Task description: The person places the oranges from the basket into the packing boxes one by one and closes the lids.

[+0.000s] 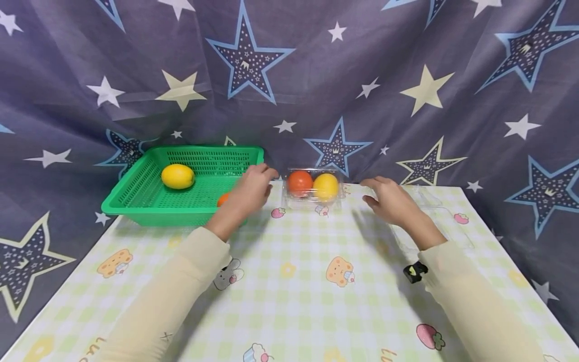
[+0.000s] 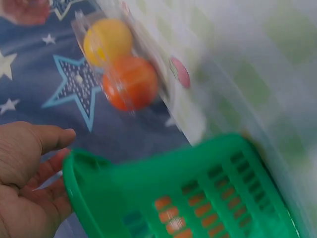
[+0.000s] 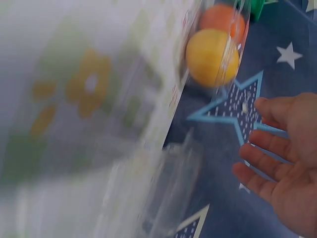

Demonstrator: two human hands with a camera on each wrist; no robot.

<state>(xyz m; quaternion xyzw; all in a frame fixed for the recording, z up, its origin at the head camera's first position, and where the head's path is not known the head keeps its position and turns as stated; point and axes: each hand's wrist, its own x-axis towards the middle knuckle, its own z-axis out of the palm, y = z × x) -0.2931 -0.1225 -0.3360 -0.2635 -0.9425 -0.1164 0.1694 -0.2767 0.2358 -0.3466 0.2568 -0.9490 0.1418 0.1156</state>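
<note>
My left hand [image 1: 252,190] is raised over the right end of a green plastic basket [image 1: 167,217], its fingers loosely bent. In the left wrist view those fingers [image 2: 52,168] overlap the basket's rim, with part of them hidden behind it. Inside the basket lie a yellow lemon [image 1: 178,176] and an orange fruit [image 1: 222,199], mostly covered by my left hand. A transparent plastic box [image 1: 312,203] stands between my hands, holding a red-orange round fruit [image 1: 300,183] and a yellow fruit [image 1: 325,187]. To its right hovers my right hand [image 1: 392,202], fingers spread and relaxed, holding nothing.
More transparent plastic containers [image 1: 434,226] lie at the table's right side, partly behind my right hand. A checked cloth with cartoon prints covers the table [image 1: 289,311]. A dark curtain [image 1: 289,108] with stars hangs along the far edge. A small black object [image 1: 414,272] sits at my right cuff.
</note>
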